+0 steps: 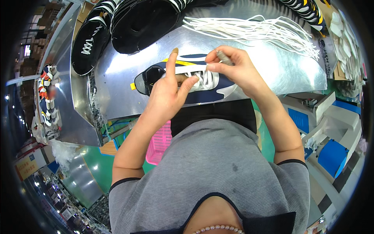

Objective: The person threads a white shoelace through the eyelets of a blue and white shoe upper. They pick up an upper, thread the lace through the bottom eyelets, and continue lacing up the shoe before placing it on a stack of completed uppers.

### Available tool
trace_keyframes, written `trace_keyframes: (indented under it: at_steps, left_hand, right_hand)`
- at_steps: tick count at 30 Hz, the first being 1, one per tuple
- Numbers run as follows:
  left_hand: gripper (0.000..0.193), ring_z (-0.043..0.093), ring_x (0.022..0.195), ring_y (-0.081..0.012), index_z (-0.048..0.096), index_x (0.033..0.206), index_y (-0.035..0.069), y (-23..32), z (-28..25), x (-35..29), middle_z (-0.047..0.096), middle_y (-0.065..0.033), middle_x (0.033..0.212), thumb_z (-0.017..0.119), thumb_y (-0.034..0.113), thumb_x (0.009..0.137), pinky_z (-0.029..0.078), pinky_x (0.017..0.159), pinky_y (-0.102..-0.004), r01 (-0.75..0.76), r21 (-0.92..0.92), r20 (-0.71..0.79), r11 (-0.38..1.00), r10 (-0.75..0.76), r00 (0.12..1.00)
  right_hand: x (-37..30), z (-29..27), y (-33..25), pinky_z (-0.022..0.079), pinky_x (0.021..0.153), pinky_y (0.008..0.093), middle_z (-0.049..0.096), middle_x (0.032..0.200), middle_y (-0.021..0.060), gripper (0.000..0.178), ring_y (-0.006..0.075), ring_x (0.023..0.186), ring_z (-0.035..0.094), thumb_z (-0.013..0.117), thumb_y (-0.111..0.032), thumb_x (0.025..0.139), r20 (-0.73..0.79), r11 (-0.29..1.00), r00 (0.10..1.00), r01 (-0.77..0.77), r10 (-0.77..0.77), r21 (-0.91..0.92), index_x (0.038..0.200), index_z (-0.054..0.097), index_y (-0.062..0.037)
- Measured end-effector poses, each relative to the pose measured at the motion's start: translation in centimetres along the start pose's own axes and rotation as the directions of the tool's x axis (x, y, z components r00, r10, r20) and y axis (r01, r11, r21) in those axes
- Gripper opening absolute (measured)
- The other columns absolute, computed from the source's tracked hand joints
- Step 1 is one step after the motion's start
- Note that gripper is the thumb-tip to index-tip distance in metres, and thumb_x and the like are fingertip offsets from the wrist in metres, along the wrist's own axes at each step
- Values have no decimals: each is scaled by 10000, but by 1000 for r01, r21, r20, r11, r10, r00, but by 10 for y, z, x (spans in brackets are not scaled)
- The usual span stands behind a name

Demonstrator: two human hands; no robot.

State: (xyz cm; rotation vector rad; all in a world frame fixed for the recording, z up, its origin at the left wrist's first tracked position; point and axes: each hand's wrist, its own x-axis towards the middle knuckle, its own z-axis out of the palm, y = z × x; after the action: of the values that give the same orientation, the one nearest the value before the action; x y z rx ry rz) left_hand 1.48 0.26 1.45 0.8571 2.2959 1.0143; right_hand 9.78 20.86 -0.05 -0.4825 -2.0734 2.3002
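A navy shoe upper (199,97) with white and yellow trim lies sideways on the metal table, its toe to the right. White lacing crosses its front. My left hand (165,95) is at the shoe's opening, thumb on the lacing edge and another finger partly hidden inside. Its index finger stretches out, with a tan cover on the tip. A flat white shoelace (191,69) runs straight from beside that finger to my right hand (235,66). My right thumb and a fingertip pinch the lace above the toe. Greyish tape wraps one right finger.
Loose white laces (249,31) lie in a bundle at the far side. Stacked black shoe uppers (144,27) stand at the back left, and more uppers (306,13) at the back right. A pink basket (159,144) is below the table's near edge (272,95).
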Motion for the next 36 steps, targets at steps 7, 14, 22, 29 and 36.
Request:
trace_keyframes:
  at_steps: [7, 14, 22, 29, 36]
  left_hand:
    - [535, 639, 795, -362, 535, 1337, 44, -20, 24, 11, 668, -178, 745, 588, 433, 975, 468, 821, -442, -88, 227, -235, 970, 142, 962]
    - [372, 672, 803, -236, 662, 1165, 62, -27, 36, 14, 752, -101, 966, 774, 223, 849, 397, 836, -343, -124, 290, -381, 949, 233, 895]
    - [384, 621, 670, -266, 673, 1149, 84, -27, 40, 16, 708, -92, 775, 780, 226, 809, 417, 821, -391, -228, 236, -464, 944, 316, 828]
    - [391, 618, 675, -291, 658, 1173, 72, -27, 40, 15, 686, -107, 764, 764, 162, 808, 415, 807, -393, -246, 367, -436, 897, 399, 807]
    - [393, 647, 671, -266, 634, 1221, 42, -26, 43, 7, 680, -131, 775, 677, 40, 831, 458, 684, -368, -222, 300, -359, 928, 326, 874]
  right_hand:
    - [24, 23, 22, 500, 699, 269, 699, 812, 30, 133, 94, 757, 622, 740, -82, 829, -83, 991, 989, 121, -126, -58, 953, 719, -40]
    - [18, 26, 22, 506, 690, 285, 698, 800, 64, 164, 121, 740, 638, 729, -108, 845, -64, 969, 991, 101, -118, -225, 989, 695, -37]
    - [-13, 14, 20, 531, 673, 399, 701, 834, 154, 192, 332, 756, 698, 642, -187, 939, -12, 822, 953, 255, -303, -509, 1010, 582, -19]
    - [-7, 17, 7, 534, 633, 414, 696, 800, 154, 142, 329, 718, 693, 630, -141, 909, 64, 694, 965, 229, -255, -683, 963, 586, -17]
    - [14, 42, 6, 558, 646, 406, 694, 788, 181, 331, 330, 770, 709, 645, -112, 832, 225, 332, 957, 274, -181, -903, 1071, 510, 72]
